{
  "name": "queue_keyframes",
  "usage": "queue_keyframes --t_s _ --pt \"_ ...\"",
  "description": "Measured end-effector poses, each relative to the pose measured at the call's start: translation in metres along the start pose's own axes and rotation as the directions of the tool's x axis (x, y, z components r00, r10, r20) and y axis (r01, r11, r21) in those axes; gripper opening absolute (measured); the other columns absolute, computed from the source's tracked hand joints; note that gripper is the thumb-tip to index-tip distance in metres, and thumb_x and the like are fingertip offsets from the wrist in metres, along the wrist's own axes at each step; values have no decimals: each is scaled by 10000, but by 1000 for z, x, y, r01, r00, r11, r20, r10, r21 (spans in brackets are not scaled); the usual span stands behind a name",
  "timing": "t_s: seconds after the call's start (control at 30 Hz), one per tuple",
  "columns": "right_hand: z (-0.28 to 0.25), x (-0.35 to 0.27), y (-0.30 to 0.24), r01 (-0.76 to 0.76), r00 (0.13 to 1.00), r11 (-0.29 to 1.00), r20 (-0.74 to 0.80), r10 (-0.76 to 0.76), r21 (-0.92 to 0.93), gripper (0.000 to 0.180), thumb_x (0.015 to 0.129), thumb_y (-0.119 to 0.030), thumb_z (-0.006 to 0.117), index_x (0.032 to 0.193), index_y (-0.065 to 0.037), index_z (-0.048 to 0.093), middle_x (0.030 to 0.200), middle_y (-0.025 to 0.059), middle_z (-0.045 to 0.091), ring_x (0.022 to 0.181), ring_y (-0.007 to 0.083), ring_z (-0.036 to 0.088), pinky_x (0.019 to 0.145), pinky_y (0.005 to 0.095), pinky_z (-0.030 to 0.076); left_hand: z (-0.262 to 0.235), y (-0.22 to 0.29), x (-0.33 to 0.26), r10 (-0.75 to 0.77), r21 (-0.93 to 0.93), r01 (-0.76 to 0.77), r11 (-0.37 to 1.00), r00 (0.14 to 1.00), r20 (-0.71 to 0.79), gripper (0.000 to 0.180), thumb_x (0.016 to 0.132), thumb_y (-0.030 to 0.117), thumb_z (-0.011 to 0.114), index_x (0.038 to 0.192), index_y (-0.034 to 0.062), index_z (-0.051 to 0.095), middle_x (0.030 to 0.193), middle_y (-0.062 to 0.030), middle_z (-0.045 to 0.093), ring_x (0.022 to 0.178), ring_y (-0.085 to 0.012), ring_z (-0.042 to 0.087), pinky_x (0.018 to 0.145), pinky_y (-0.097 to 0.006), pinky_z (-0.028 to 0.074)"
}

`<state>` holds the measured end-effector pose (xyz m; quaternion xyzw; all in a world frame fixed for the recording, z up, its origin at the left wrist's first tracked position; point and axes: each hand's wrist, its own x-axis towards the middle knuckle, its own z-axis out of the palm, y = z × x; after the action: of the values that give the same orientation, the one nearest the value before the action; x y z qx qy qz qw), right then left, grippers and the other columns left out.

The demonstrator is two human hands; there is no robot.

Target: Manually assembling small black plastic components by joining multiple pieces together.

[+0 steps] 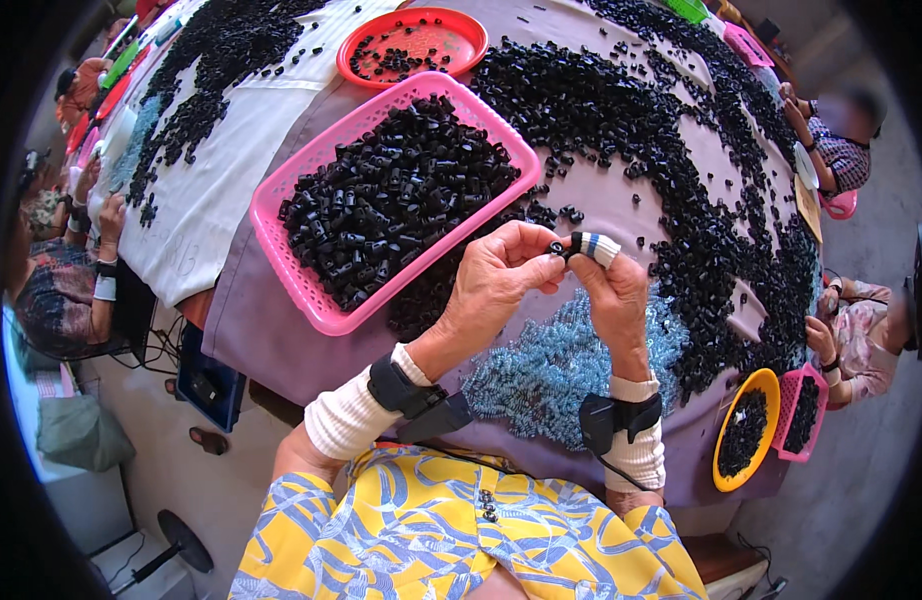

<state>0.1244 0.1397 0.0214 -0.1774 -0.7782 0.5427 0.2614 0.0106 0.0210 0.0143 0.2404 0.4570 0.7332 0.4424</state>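
Observation:
My left hand (491, 280) pinches a small black plastic part (557, 249) between thumb and fingertips, its round end showing. Close against it, my right hand (613, 292) is closed with thumb and forefinger together; whatever sits in that pinch is mostly hidden. A white finger cover with blue stripes (598, 249) wraps a finger of my right hand. Below both hands lies a heap of small, shiny pale-blue pieces (541, 375), too fine to name. To the left, a pink perforated basket (291, 262) is filled with black plastic parts (396, 195).
Loose black parts (601, 105) spread across the cloth-covered table (246, 300). A red tray (411, 40) stands behind the basket; a yellow tray (773, 400) and a small pink basket (813, 445) sit at the right edge. Other people (843, 140) work around the table.

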Motion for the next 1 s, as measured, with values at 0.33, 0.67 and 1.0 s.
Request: queue_keyframes --t_s 0.33,0.67,1.0 --pt "5 -3 5 -183 981 944 -11 193 275 159 890 -61 576 1014 -15 664 839 4 667 772 81 594 718 217 471 1 4 -3 -18 -21 18 1000 1000 -17 214 881 103 629 1066 2 591 877 -60 661 779 -99 629 696 -228 521" --pt "5 -6 13 -224 971 816 50 234 532 165 916 -112 559 994 1 651 838 38 672 763 85 605 740 235 477 3 5 -5 -17 -22 17 1000 1000 14 222 889 122 625 1072 -1 601 893 -75 670 790 -107 632 716 -239 523" --pt "0 -3 -7 -45 992 999 -119 48 25 149 868 -81 620 986 9 630 823 82 668 697 152 623 694 278 481 2 1 -4 -15 89 17 996 1000 -19 216 869 105 652 1055 1 620 865 -45 669 727 -74 607 667 -208 500"
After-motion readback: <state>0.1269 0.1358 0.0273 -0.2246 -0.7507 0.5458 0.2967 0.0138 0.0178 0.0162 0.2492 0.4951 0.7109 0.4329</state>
